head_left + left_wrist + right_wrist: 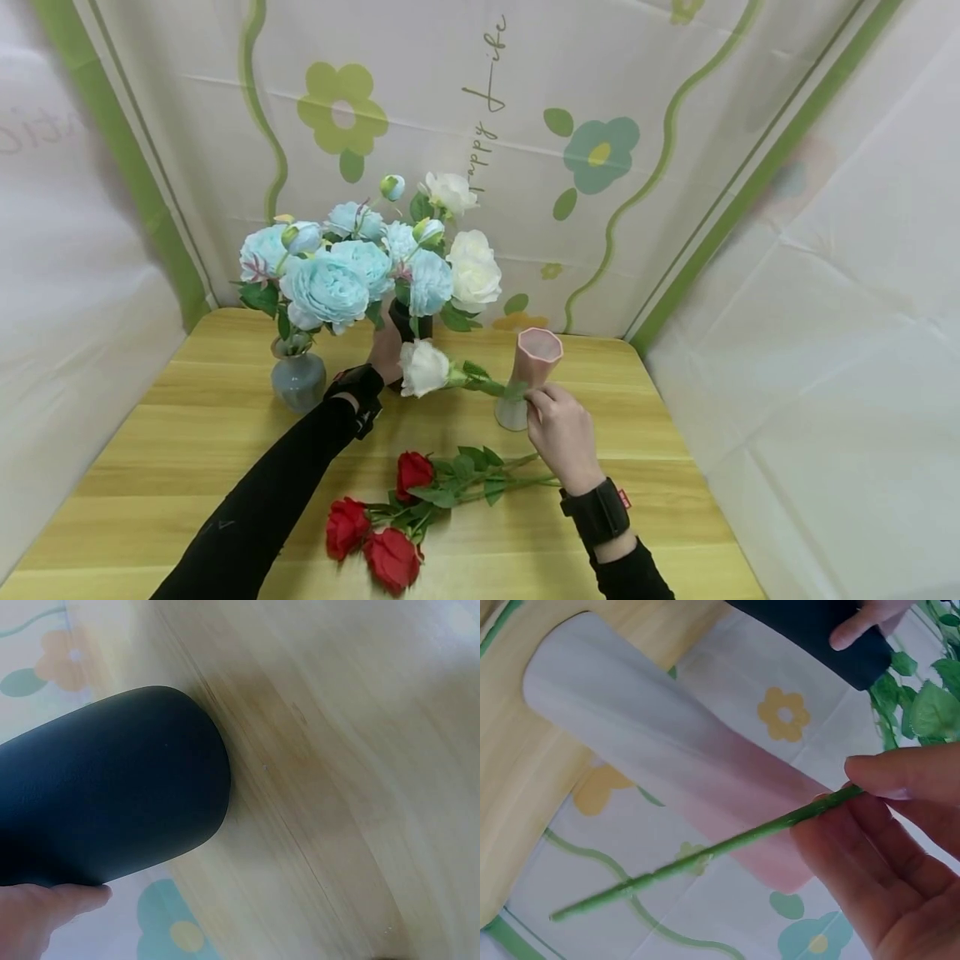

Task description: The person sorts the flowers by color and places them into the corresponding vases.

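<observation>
My left hand (386, 348) grips the black vase (408, 320), partly hidden behind flowers and the white rose. In the left wrist view, the thumb (56, 907) lies along the side of this smooth black vase (127, 784). My right hand (564, 435) pinches the green stem (727, 844) of a white rose (424, 368) between thumb and fingers. Its bloom points left, in front of the black vase. Close behind the right hand stands a pink-and-white vase (528, 367). Two white flowers (474, 271) rise above the black vase.
A grey-blue vase (298, 385) with several light-blue peonies (326, 287) stands at the left, its blooms reaching toward the black vase. Three red roses (393, 558) with leafy stems lie at the front of the wooden table (645, 500). A patterned cloth (450, 108) hangs behind.
</observation>
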### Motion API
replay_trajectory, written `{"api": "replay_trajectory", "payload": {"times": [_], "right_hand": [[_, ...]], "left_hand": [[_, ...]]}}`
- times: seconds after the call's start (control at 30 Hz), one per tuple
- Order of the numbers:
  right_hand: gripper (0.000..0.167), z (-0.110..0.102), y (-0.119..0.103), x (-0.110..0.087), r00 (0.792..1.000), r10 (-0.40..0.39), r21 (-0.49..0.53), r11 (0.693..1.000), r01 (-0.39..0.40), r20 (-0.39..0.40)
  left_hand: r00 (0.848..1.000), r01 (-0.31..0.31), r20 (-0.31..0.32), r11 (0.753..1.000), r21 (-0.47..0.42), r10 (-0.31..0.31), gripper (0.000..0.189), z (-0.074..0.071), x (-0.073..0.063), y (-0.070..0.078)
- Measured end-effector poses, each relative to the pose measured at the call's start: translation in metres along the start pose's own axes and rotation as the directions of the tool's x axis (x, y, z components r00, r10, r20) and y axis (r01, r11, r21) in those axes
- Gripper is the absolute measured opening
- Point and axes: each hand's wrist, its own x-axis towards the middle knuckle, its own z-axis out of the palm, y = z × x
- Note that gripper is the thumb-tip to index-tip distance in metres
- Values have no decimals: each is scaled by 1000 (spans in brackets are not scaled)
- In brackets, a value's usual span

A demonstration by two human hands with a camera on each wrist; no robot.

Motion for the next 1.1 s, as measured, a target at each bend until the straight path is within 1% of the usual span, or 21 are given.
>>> {"api": "replay_trajectory", "payload": {"times": [0.03, 0.07, 0.1, 0.23, 0.27, 0.3, 0.43, 0.5, 0.53, 0.6, 0.63, 0.67, 0.7, 0.77, 0.83, 0.9, 0.93, 1.0, 1.03, 1.07, 1.1], "right_hand": [[12, 0, -1, 1, 1000, 3, 17, 1000, -3, -3], [13, -1, -1, 2, 1000, 7, 35, 999, -7, -5], [14, -2, -2, 4, 1000, 12, 53, 999, -11, -8], [15, -4, -6, 10, 999, 31, 136, 990, -28, -21], [16, -4, -7, 11, 999, 35, 166, 986, -29, -28], [16, -4, -8, 13, 999, 42, 196, 980, -34, -34], [19, 0, -10, 17, 995, 76, 343, 938, -48, -70], [19, 14, -5, 14, 989, 106, 418, 907, -54, -103], [21, 28, 3, 8, 985, 122, 441, 896, -55, -125], [25, 30, -1, 10, 976, 174, 480, 872, -92, -130], [28, 31, -3, 11, 970, 202, 505, 856, -108, -135], [30, 33, -6, 10, 965, 224, 533, 838, -119, -137], [33, 43, 0, 6, 961, 243, 542, 829, -136, -131], [38, 66, 10, -4, 950, 287, 562, 809, -171, -124], [43, 112, 39, -26, 940, 317, 601, 778, -182, -126], [49, 156, 66, -46, 929, 351, 621, 755, -210, -113], [49, 163, 68, -49, 924, 369, 642, 733, -225, -97], [48, 168, 68, -52, 916, 394, 670, 700, -248, -73], [47, 169, 66, -52, 913, 402, 690, 681, -245, -73], [45, 164, 62, -50, 913, 400, 695, 678, -237, -79], [43, 157, 56, -47, 912, 402, 707, 669, -229, -84]], "left_hand": [[997, -19, -67, 982, 186, 32, 66, 0, -2, 1], [995, -29, -81, 958, 285, 54, 72, -4, -4, 9], [995, 9, -96, 996, 86, -1, 92, -15, -11, 28], [986, 22, -159, 989, -145, -45, 100, -57, -38, 117], [982, 7, -183, 983, -182, -41, 103, -57, -37, 117], [977, -42, -211, 979, -200, -2, 108, -55, -37, 115], [957, -152, -277, 965, -215, 89, 109, -58, -45, 128], [951, -163, -288, 972, -172, 108, 108, -60, -46, 131], [953, -140, -288, 979, -150, 92, 104, -67, -51, 145], [958, -116, -275, 987, -114, 81, 105, -67, -50, 145], [958, -97, -279, 992, -81, 71, 105, -62, -47, 137], [961, -93, -266, 993, -78, 69, 105, -61, -45, 134], [968, -70, -249, 993, -93, 45, 108, -56, -41, 124], [966, -77, -251, 994, -74, 56, 112, -38, -29, 89], [969, -64, -242, 993, -95, 39, 115, -31, -22, 75], [966, -89, -252, 991, -100, 61, 117, -30, -21, 72], [960, -113, -267, 989, -91, 85, 116, -33, -26, 81], [967, -92, -249, 989, -119, 60, 112, -50, -38, 115], [966, -98, -249, 989, -110, 68, 109, -54, -42, 124], [963, -111, -259, 988, -104, 81, 107, -56, -44, 130], [967, -103, -244, 987, -126, 70, 106, -63, -49, 144]]}}
